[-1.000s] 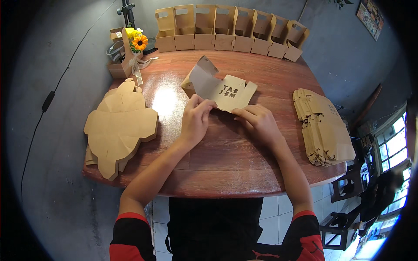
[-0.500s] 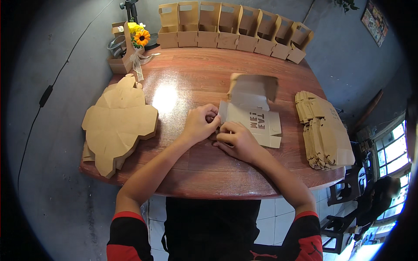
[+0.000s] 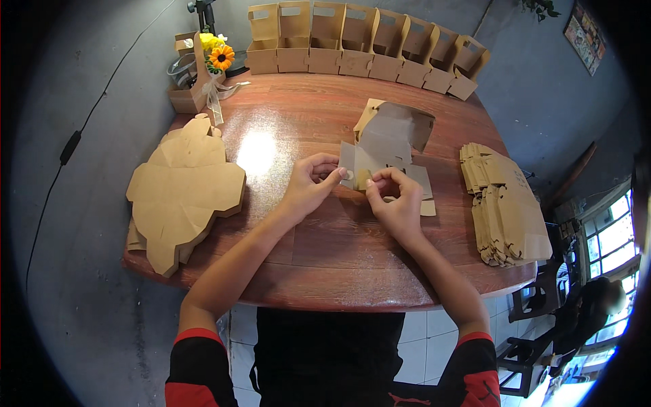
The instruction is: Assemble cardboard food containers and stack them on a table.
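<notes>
A partly folded cardboard box [image 3: 385, 136], brown outside and greyish inside, lies in the middle of the table with its far panel standing up. My left hand [image 3: 312, 184] pinches the edge of its left side flap between thumb and fingers. Close by, my right hand [image 3: 399, 203] grips a small brown flap [image 3: 363, 179] of the same box with thumb and forefinger. Cut-out letters in the near panel are mostly hidden behind my right hand.
Flat cardboard blanks are stacked at the left [image 3: 186, 186]. Another pile of folded cardboard [image 3: 508, 207] lies right. Along the back edge stands a row of handled cardboard carriers [image 3: 339, 60]. A carrier with artificial flowers [image 3: 190, 98] sits at the back left.
My right hand has moved up and right, and the small brown flap now shows between its fingers. The box has tilted, its near edge shifting away from me. My left hand stays nearly in place.
</notes>
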Motion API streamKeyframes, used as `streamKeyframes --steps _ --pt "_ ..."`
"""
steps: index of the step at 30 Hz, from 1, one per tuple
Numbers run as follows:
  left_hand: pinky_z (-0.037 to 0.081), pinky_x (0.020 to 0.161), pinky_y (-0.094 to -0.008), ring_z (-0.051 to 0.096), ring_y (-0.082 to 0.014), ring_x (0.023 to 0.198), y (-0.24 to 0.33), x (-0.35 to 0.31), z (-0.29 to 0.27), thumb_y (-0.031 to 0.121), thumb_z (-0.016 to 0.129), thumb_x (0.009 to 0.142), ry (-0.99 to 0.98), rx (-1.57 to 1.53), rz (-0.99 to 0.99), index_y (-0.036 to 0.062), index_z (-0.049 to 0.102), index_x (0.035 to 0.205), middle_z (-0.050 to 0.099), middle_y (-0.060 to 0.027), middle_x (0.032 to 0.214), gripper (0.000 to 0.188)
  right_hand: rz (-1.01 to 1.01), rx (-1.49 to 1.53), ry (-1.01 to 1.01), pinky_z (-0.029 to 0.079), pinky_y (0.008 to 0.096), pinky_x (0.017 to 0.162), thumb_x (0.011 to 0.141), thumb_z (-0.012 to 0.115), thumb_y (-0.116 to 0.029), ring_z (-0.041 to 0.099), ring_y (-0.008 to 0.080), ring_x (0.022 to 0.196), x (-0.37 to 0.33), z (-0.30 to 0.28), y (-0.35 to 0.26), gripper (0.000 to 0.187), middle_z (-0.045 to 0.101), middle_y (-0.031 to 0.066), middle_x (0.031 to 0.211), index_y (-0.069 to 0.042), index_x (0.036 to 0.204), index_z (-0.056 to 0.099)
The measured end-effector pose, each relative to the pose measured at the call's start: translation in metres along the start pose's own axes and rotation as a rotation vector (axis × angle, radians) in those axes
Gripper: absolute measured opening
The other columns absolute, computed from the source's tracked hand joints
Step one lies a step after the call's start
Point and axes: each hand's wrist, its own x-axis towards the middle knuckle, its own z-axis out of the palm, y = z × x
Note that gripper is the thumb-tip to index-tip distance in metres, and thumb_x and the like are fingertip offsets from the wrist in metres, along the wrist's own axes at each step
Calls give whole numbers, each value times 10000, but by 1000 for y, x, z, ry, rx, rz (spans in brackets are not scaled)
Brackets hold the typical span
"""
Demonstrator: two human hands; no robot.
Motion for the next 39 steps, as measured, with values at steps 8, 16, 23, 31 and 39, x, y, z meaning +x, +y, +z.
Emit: streamKeyframes --steps 8,16,23,31,39 --pt "558 790 -244 689 -107 910 -4 -9 13 37 695 955 -83 -97 181 -43 604 1227 705 -87 1017 297 100 176 -186 539 260 724 898 734 -81 670 83 775 4 0 4 104 726 44 818 13 940 716" --pt "558 783 -248 692 -110 892 -12 -9 15 10 671 960 -34 21 216 -33 602 1210 704 -86 1004 263 126 173 -215 480 243 755 941 695 -87 591 67 797 2 3 14 99 660 11 820 -3 922 649" --pt "538 726 -231 671 -90 845 -12 -10 17 5 671 956 -18 -13 233 -31 604 1200 697 -75 967 256 157 303 -267 455 257 716 966 650 -93 539 65 791 2 5 19 113 609 5 820 -1 923 602" --pt "547 789 -233 673 -90 880 -10 -11 14 -11 639 977 -64 77 185 -25 610 1240 709 -62 999 265 170 336 -298 435 240 762 1006 626 -98 508 55 843 0 6 17 104 572 -27 880 -32 940 580" --pt "522 842 -215 614 -71 1001 -19 -9 13 -51 628 964 -77 21 256 -35 628 1332 590 -61 1130 369 146 315 -217 481 254 762 980 668 -85 576 69 835 1 10 23 106 649 10 883 13 959 635"
